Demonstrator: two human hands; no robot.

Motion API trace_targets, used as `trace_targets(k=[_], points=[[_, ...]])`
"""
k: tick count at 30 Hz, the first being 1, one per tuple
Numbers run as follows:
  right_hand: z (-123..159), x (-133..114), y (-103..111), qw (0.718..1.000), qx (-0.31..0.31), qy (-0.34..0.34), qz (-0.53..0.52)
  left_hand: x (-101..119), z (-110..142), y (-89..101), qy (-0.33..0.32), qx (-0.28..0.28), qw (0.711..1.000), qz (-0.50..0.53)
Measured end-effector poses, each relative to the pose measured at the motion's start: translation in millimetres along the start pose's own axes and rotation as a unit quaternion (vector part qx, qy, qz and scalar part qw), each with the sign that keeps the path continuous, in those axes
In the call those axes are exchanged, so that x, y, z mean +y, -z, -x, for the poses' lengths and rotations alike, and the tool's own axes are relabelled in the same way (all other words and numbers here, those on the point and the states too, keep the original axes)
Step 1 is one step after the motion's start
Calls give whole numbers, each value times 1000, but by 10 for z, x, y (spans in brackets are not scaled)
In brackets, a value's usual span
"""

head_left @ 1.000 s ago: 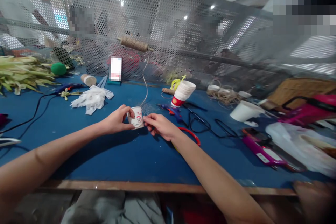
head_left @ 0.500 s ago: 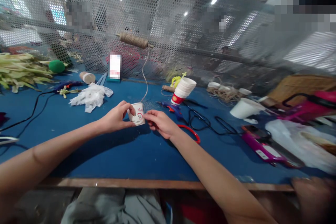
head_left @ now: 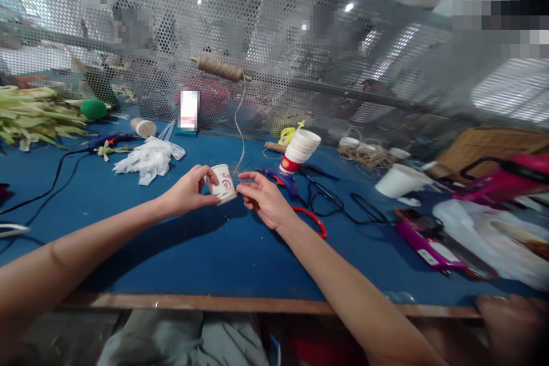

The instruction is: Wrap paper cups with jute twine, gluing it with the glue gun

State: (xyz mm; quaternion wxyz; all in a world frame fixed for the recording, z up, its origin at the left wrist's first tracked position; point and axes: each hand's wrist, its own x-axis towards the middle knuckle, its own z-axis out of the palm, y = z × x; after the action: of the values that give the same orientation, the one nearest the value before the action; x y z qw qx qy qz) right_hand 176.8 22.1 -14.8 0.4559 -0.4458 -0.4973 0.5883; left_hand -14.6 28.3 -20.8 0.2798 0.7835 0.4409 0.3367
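A small white paper cup with red and dark print sits tilted in my left hand, pinched between thumb and fingers. Just right of the cup is my right hand. Its thumb and index finger are apart, with the tips close to the cup's side; I see nothing between them. A strand of twine hangs from a wound roll of twine and runs down behind the cup and my right fingertips, where its end is hard to make out.
Beyond my right hand lie a blue glue gun, a stack of paper cups and red-handled scissors. White strips lie left. A purple tool and plastic bag are right. A perforated metal screen stands behind.
My right thumb and index finger have spread apart from their pinch by the cup. The cup has turned and tilted slightly in my left hand.
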Motion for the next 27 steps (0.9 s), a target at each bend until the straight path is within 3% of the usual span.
trace_targets(k=[10, 27], points=[[37, -13, -26, 995, 50, 47, 66, 58, -7, 14, 30, 7, 999, 43], [13, 69, -17, 982, 51, 86, 161, 44, -14, -5, 36, 0, 995, 90]])
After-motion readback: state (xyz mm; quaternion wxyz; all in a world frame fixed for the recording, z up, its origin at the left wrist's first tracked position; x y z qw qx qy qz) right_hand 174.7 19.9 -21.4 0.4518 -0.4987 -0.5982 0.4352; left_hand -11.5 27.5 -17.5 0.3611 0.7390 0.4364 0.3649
